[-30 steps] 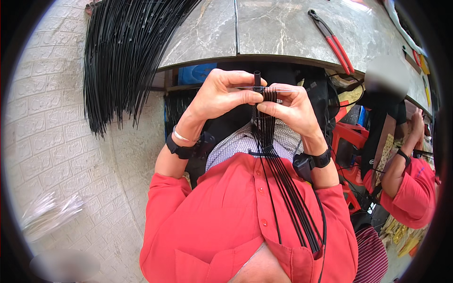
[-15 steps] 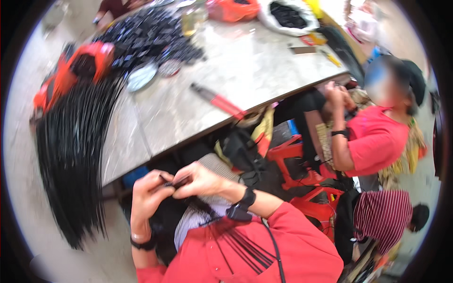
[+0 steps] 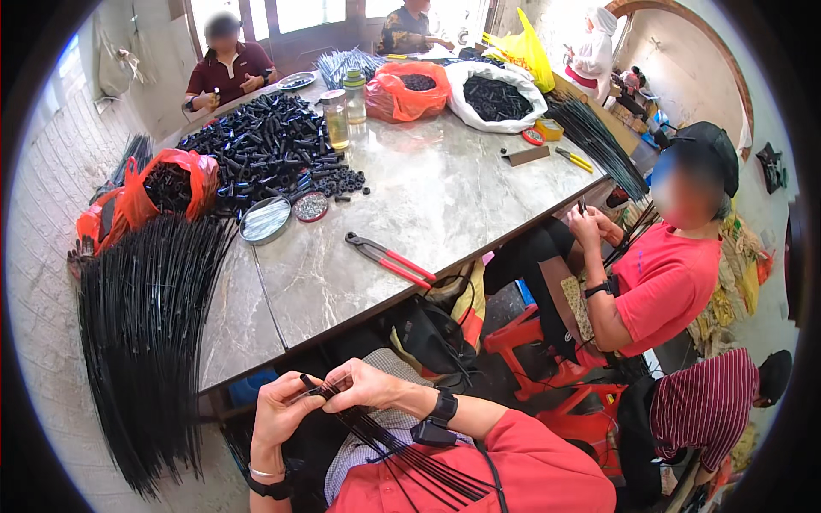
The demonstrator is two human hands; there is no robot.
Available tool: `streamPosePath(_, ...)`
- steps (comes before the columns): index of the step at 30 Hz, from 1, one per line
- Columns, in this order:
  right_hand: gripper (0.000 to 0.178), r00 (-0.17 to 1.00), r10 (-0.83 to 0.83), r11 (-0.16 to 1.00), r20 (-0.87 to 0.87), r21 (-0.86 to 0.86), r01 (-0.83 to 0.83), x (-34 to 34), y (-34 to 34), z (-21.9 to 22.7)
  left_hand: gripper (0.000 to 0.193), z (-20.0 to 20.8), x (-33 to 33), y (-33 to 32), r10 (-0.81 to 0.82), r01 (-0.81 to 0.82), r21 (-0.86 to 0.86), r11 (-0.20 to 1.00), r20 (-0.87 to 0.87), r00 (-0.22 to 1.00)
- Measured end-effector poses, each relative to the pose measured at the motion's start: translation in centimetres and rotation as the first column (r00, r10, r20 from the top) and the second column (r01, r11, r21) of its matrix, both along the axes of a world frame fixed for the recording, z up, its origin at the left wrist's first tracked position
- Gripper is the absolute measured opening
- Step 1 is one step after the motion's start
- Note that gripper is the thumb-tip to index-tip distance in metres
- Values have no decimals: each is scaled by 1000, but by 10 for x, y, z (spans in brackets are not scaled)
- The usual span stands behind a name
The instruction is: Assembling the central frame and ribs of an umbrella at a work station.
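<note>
My left hand is closed, its fingers pinching a small black plastic tube that pokes up past the fingertips. Right beside it, my right hand pinches the ends of thin black rods that look like umbrella ribs. These rods fan out from the fingers over my lap and red shirt, toward the lower right. Both hands meet in front of the table's near edge; where rods and tube join is partly covered by the fingers. Pliers with red handles lie on the table beyond my hands.
On the marbled table rest a heap of black plastic tubes, a shallow metal dish, a red bag and a white sack. Long black rods hang over its left edge. A co-worker sits at right.
My view has tilted up and steadied, so hands and table sit lower in the picture. Both hands stay together at the rods, and more of the rod bundle shows below them.
</note>
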State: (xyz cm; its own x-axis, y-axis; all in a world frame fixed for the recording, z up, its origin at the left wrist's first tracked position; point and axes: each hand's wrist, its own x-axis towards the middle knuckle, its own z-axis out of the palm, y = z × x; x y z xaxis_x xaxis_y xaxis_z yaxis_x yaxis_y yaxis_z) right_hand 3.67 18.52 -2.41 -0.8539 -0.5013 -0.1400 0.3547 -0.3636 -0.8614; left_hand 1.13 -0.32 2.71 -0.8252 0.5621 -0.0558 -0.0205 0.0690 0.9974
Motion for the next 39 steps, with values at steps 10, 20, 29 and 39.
streamPosePath(10, 22, 1000, -25, 1000, 10, 7, 25, -5, -1, -3, 21, 6, -1, 4, 73, -73, 1, 997, -7, 997)
streamPosePath(20, 22, 1000, -31, 999, -5, -18, 31, -4, 1, 0, 23, -1, -8, -2, 15, -15, -45, 999, 7, 1000)
streamPosePath(29, 19, 1000, 10, 1000, 22, -16, -9, 5, -11, 6, 22, 6, 6, -9, 15, -17, -53, 998, -30, 999)
streamPosePath(39, 16, 990, -24, 999, 138, 27, 20, -1, 3, 10, 14, -2, -7, 5, -57, 53, -36, 998, -144, 988)
